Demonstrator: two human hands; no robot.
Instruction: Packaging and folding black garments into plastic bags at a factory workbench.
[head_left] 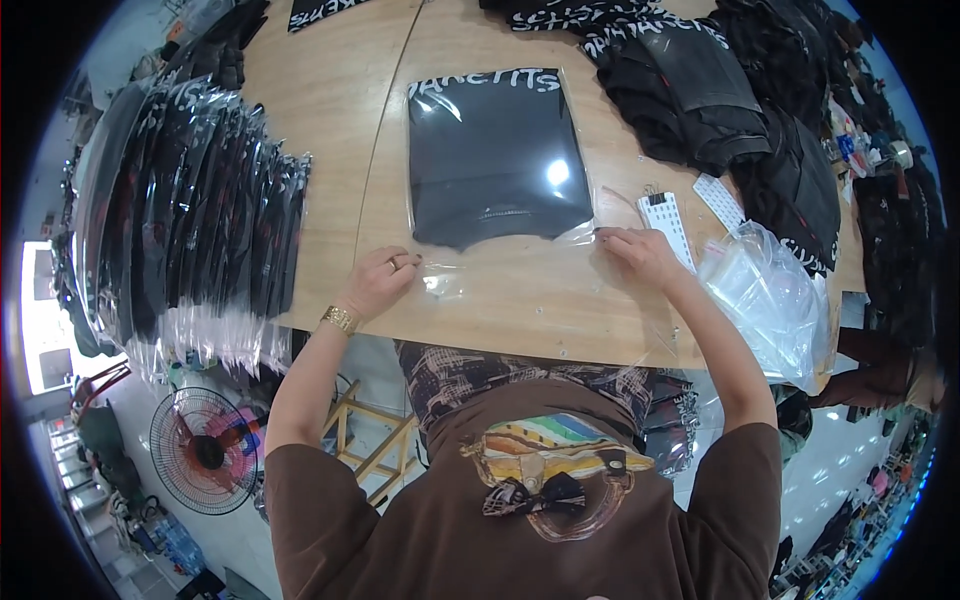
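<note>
folded black garment (480, 145) in clear plastic bag (503, 175), flat | left hand (383, 280): pinches bag's near-left corner | right hand (640, 256): pinches near-right, likely for tautness

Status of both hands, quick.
Left hand: fingers curled at the near left corner of the clear plastic garment bag; whether it grips cannot be told.
Right hand: closed, pinching that bag's near right corner.

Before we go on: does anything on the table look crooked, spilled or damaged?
I see nothing spilled or damaged. The bagged dark garment lies flat. The untidy spot is at right: the rumpled heap of clear bags seems to droop over the table's near edge.
</note>
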